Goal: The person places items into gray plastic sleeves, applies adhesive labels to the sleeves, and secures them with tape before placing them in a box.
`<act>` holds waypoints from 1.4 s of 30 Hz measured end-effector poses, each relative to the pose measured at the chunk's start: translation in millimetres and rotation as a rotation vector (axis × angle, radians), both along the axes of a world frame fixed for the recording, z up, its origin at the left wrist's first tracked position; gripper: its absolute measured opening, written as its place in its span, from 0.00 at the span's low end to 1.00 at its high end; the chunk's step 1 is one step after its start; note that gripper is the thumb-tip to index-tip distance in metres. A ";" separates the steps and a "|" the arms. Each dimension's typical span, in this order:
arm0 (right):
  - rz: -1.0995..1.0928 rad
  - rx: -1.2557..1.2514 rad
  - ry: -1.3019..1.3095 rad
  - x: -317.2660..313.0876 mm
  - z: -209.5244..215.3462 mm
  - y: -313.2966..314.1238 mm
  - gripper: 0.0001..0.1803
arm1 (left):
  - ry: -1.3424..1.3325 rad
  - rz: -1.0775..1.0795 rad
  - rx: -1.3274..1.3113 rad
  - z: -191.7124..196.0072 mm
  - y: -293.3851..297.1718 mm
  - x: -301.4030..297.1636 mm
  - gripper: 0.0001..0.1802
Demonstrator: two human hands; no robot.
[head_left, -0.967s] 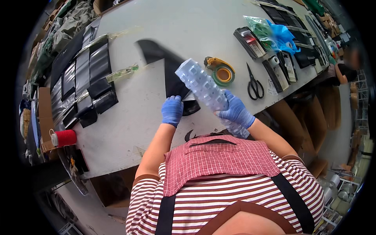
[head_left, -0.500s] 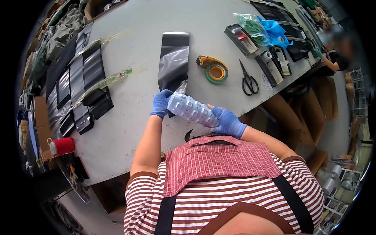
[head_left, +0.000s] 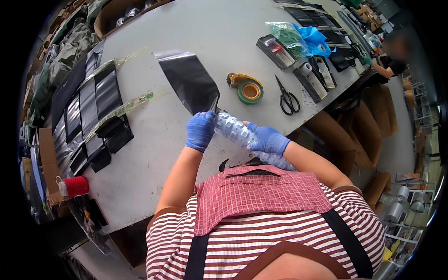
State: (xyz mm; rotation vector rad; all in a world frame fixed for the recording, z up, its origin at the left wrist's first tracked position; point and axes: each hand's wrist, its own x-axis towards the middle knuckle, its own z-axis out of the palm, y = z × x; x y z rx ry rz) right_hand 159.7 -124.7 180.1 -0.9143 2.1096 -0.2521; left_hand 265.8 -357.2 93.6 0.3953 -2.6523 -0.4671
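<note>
My left hand, in a blue glove, is closed on the near end of a flat black plastic bag. The rest of the bag stretches away from it to the far left. In my gloved right hand is a light blue, knobbed roller, tilted with its far end at the bag's near end. The roller's near end reaches down beside my apron. Whether its tip is inside the bag is hidden by my left fingers.
Right of the bag lie a tape dispenser and black scissors. Boxed items and green and blue plastic are beyond. Taped black bags lie left, above a red spool. A co-worker is far right.
The roller has slid down toward me and right, so more of its length shows. The bag's far end has swung left. My left hand has shifted slightly right and nearer.
</note>
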 end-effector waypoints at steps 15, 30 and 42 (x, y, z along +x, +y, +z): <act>-0.073 -0.098 0.162 -17.3 -15.4 -57.3 0.55 | -0.355 0.195 0.538 -13.9 -10.1 -24.3 0.15; -0.472 -0.629 0.340 -103.3 -181.9 -180.4 0.16 | -0.248 0.095 0.649 -81.5 -76.6 -70.7 0.14; -0.279 -0.428 0.237 -75.5 -120.7 -207.6 0.12 | -0.263 0.234 0.729 -78.7 -112.4 -23.7 0.14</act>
